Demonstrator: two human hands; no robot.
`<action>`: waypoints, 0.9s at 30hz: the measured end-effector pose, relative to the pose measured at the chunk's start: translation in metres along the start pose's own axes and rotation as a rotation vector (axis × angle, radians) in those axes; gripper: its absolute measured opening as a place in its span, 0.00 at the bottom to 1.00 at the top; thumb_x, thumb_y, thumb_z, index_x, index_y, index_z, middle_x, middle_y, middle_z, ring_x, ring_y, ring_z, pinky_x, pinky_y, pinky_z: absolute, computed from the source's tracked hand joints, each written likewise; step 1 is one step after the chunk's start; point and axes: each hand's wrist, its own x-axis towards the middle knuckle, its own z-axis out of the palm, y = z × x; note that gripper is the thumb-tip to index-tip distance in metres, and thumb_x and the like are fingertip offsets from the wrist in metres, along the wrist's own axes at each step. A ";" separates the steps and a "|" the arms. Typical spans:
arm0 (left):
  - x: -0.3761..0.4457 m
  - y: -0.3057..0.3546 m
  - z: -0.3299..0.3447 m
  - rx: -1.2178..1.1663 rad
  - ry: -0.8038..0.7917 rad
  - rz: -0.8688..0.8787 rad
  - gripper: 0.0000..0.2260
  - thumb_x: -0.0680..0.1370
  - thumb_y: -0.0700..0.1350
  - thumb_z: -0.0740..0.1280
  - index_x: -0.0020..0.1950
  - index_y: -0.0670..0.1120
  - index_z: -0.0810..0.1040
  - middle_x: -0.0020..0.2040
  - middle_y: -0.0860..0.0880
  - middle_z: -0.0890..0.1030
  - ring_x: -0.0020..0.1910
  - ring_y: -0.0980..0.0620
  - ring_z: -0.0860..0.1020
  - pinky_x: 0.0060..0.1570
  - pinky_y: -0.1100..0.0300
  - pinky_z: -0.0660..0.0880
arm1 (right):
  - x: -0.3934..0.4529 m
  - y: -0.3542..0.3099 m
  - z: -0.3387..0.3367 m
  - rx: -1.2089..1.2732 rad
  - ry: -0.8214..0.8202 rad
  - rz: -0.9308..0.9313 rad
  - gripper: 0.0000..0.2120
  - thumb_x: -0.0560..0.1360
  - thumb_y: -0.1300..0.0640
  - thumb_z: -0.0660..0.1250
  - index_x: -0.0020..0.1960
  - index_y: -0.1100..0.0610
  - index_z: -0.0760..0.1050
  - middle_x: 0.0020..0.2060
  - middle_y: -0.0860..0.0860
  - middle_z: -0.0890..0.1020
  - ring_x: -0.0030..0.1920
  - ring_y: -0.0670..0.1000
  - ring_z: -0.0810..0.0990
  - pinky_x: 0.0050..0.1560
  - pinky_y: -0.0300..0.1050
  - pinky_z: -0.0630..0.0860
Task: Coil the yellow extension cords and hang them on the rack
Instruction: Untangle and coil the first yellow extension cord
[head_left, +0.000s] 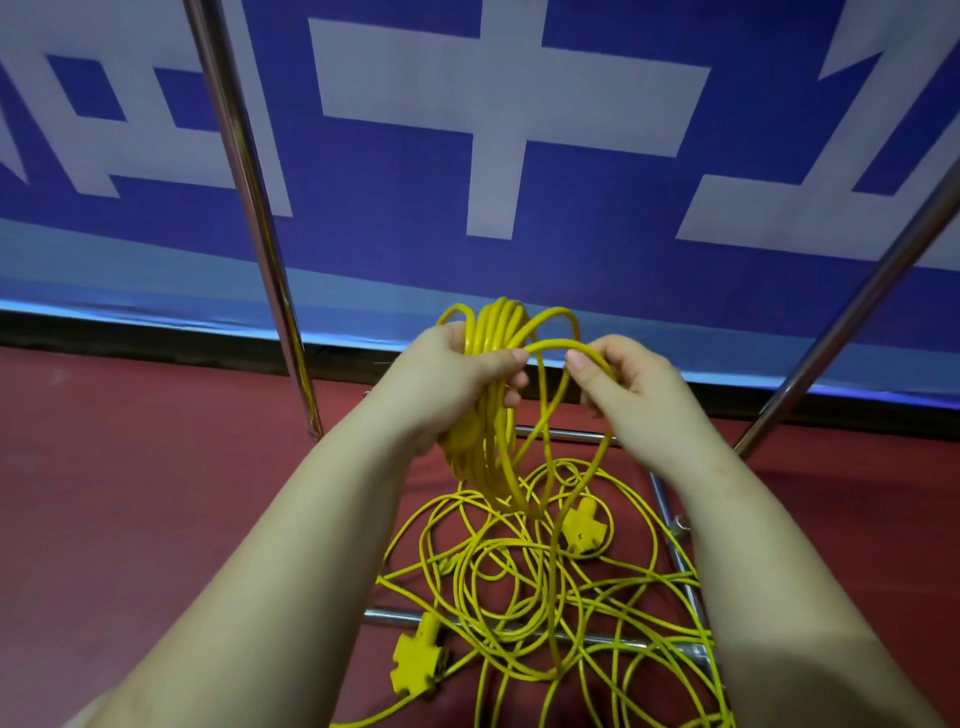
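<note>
Coiling is under way: the left hand (457, 384) is gripping the coil (491, 405), while the right hand (634, 395) is pinching a fresh loop (558, 344) at its 3 o'clock. Next, that loop needs laying in; loose cord (519, 587) is lying tangled on the floor (156, 493) at 6 o'clock.

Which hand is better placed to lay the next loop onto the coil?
Right. The right hand already pinches the free loop of yellow cord beside the bundle, while the left hand is occupied gripping the coiled yellow extension cord bundle.

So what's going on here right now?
A person is coiling a yellow extension cord. The left hand grips the coiled bundle, while the right hand pinches the next loop beside it. Much loose cord lies tangled on the red floor, over the rack's lower bars. Nothing hangs yet.
</note>
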 end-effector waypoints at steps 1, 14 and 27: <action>0.001 0.000 -0.003 -0.014 0.027 0.005 0.03 0.77 0.39 0.67 0.44 0.42 0.75 0.30 0.50 0.80 0.26 0.56 0.78 0.27 0.63 0.76 | 0.001 0.005 -0.001 -0.032 -0.064 0.043 0.11 0.78 0.48 0.60 0.39 0.52 0.74 0.29 0.45 0.76 0.32 0.45 0.73 0.38 0.41 0.70; 0.000 -0.008 -0.007 0.098 -0.071 -0.028 0.02 0.76 0.40 0.69 0.47 0.42 0.78 0.38 0.46 0.84 0.36 0.50 0.81 0.45 0.51 0.79 | 0.008 0.007 -0.003 0.206 0.414 -0.007 0.08 0.76 0.54 0.66 0.39 0.49 0.71 0.29 0.47 0.71 0.27 0.41 0.66 0.31 0.36 0.63; -0.001 -0.012 -0.008 0.277 -0.043 -0.081 0.04 0.73 0.43 0.72 0.43 0.42 0.80 0.39 0.41 0.84 0.45 0.36 0.82 0.51 0.41 0.79 | 0.008 0.013 -0.008 0.142 0.413 0.009 0.08 0.77 0.53 0.65 0.40 0.48 0.71 0.30 0.46 0.73 0.33 0.46 0.71 0.39 0.53 0.73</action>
